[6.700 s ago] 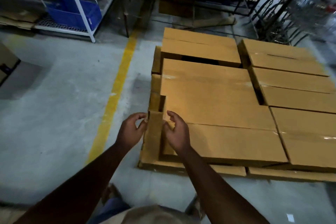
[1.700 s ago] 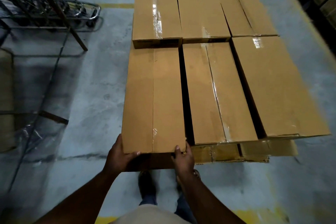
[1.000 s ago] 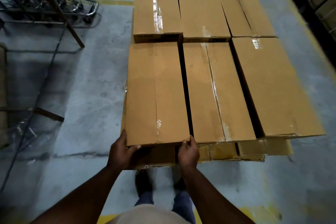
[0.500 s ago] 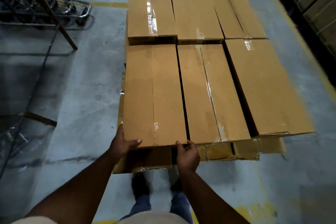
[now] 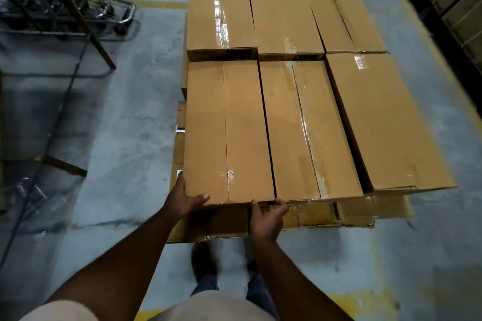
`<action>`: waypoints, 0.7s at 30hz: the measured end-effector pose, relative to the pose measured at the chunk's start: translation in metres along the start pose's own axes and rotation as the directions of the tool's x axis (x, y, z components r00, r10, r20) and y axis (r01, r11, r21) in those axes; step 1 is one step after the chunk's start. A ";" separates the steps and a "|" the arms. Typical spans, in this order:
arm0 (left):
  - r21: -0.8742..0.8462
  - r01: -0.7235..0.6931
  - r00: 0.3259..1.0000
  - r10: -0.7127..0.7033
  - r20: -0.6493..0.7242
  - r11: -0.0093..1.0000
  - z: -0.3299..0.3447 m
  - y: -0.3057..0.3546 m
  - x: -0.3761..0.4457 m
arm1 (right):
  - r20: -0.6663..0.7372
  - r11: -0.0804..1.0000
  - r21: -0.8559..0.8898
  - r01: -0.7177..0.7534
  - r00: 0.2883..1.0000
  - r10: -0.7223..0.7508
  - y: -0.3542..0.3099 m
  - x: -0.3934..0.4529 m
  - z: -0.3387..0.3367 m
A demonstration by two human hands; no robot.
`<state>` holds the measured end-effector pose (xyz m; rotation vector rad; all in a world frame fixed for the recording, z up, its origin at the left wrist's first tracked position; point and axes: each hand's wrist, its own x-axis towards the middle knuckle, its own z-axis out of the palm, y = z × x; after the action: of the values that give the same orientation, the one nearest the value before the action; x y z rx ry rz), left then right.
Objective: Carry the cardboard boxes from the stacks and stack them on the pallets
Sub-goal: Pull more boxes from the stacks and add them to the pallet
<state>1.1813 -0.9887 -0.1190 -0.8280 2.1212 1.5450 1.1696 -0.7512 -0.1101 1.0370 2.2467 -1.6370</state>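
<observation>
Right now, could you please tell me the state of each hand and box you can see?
left hand: grips near-left box's left corner
right hand: curled under its near edge
near-left box: flat, taped, held
middle box: flat, taped, alongside
right box: flat, taped
far boxes: taped, in a row

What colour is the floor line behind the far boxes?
Yellow: the floor line shows in the head view, left of the far boxes.

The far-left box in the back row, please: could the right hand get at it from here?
Probably not: the right hand grips the near box, whose full length lies between it and the far-left box.
</observation>
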 end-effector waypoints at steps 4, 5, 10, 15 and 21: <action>0.079 0.010 1.000 -0.007 -0.031 0.997 -0.001 0.002 0.002 | 0.016 0.999 -0.052 0.004 1.000 -0.004 -0.004 0.005 -0.013; 0.108 0.001 0.998 0.006 -0.062 0.994 0.000 0.003 0.002 | 0.016 0.998 -0.065 0.009 1.000 -0.008 -0.006 0.006 -0.017; 0.453 -0.059 0.978 0.141 -0.151 0.890 0.014 0.023 -0.012 | 0.041 0.983 -0.140 0.115 0.993 -0.110 -0.016 0.006 -0.046; 0.600 -0.157 0.969 0.238 -0.057 0.784 0.038 0.041 -0.026 | 0.129 0.820 -0.354 0.450 0.892 -0.434 -0.025 0.021 -0.084; 0.578 -0.392 0.902 0.421 0.090 0.716 0.102 0.074 -0.048 | 0.070 0.655 -0.555 0.513 0.814 -0.577 -0.058 0.111 -0.174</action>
<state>1.1656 -0.8646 -0.0685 -0.1782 2.7256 0.9120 1.0942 -0.5578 -0.0564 0.3058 3.0458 -0.9249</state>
